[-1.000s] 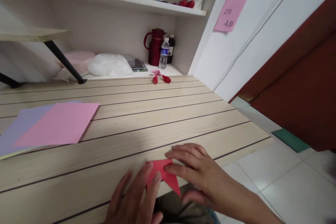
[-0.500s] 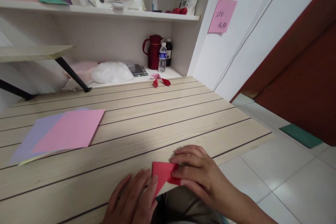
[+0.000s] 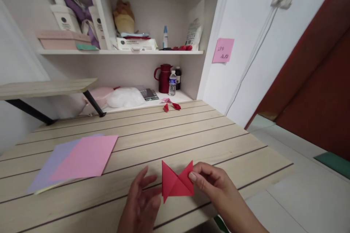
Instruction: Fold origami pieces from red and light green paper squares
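1. Clearly the folding is well begun: the red paper (image 3: 175,186) is a small, creased shape, with two points standing up at its top corners, a notch between them, and another point poking down at its lower left.
2. It sits between the two hands, over the near part of the worktop (image 3: 232,140), its right edge pinched by the fingers of the right hand (image 3: 217,185). I'd judge it only partly worked; how many folds are left, I can't tell.
3. Those right fingers are closed on the paper, thumb flat on the front, the others bent in behind.
4. The fingers of the left hand (image 3: 142,204) are loosely open and half curled, just beside the paper's left edge; whether a fingertip touches it, I can't make out.
5. Farther left of those fingers, a pink sheet (image 3: 90,156) overlaps a purple sheet (image 3: 56,158), both flat and apparently unfolded.
6. Well ahead of both hands' fingers, two small red pieces (image 3: 176,106) lie near the far edge, looking already shaped.
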The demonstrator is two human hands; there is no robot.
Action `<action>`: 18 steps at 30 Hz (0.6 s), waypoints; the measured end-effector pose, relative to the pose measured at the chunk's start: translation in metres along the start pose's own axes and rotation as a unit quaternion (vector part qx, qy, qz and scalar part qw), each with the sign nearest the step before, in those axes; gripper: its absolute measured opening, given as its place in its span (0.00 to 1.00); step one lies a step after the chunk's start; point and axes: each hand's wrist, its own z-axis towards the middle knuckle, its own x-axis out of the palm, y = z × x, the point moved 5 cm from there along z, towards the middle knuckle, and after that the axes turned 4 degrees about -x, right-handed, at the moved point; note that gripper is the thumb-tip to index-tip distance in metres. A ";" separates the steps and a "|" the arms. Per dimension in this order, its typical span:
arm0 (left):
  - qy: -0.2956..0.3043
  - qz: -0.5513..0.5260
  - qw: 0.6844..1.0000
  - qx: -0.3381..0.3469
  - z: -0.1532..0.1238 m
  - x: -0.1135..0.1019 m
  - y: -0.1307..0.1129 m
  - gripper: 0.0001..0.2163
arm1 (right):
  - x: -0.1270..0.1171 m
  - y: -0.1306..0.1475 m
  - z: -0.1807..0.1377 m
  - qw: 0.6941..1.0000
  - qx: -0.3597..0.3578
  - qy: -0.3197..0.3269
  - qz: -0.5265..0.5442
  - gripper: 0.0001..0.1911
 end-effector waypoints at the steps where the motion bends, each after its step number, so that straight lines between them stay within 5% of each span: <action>1: 0.015 -0.021 1.000 -0.014 0.001 0.002 -0.001 0.20 | 0.000 0.000 0.000 1.000 0.002 0.003 -0.004 0.19; 8: 0.112 -0.031 0.988 -0.104 0.006 0.013 0.004 0.18 | 0.007 0.000 -0.002 0.999 -0.002 0.041 -0.030 0.17; 11: 0.084 0.053 0.994 -0.055 0.009 0.011 0.006 0.13 | 0.010 0.005 -0.001 0.998 -0.025 0.036 -0.043 0.12; 13: 0.033 0.158 0.986 0.035 0.010 0.004 -0.003 0.09 | 0.010 0.009 -0.001 0.995 -0.074 0.026 -0.068 0.06; 15: -0.016 0.300 0.936 0.182 0.006 0.001 -0.018 0.06 | 0.010 0.017 -0.004 0.975 -0.180 0.026 -0.131 0.03; 18: -0.032 0.467 0.807 0.361 -0.008 0.006 -0.025 0.09 | 0.014 0.025 -0.019 0.891 -0.359 0.045 -0.274 0.08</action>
